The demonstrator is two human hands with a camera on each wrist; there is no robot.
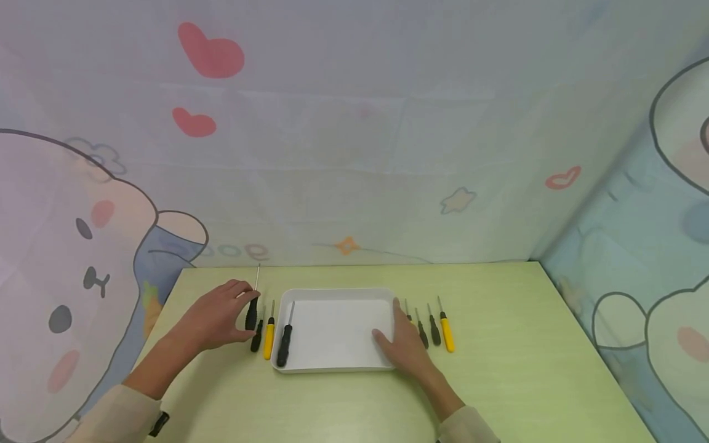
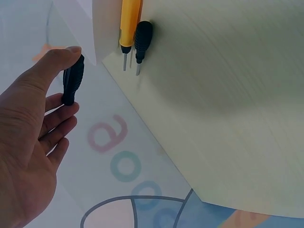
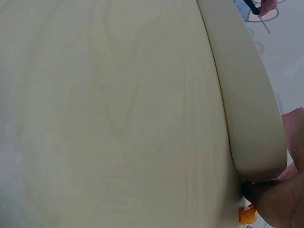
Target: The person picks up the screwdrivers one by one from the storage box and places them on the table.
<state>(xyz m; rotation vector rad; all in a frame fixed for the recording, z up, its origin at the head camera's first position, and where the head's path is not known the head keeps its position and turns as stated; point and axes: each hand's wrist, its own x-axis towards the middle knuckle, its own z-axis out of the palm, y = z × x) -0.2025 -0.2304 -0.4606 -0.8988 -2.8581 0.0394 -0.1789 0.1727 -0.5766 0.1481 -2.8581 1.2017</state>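
My left hand (image 1: 218, 314) pinches a black-handled screwdriver (image 1: 252, 312) between thumb and fingertips, its shaft pointing up and away. In the left wrist view its black handle (image 2: 73, 80) shows at the fingertips. Just beside it on the table are another black screwdriver (image 1: 257, 335) and a yellow-handled screwdriver (image 1: 269, 338). The white tray (image 1: 332, 370) holds one black screwdriver (image 1: 285, 344) along its left side. My right hand (image 1: 408, 346) grips the tray's right edge, thumb over the rim on the inner side and fingers outside.
Right of the tray lie several more screwdrivers, among them a yellow one (image 1: 447, 332) and a black one (image 1: 434, 332). The light green table (image 1: 509, 381) meets a printed cloth backdrop (image 1: 354, 154) at its far edge.
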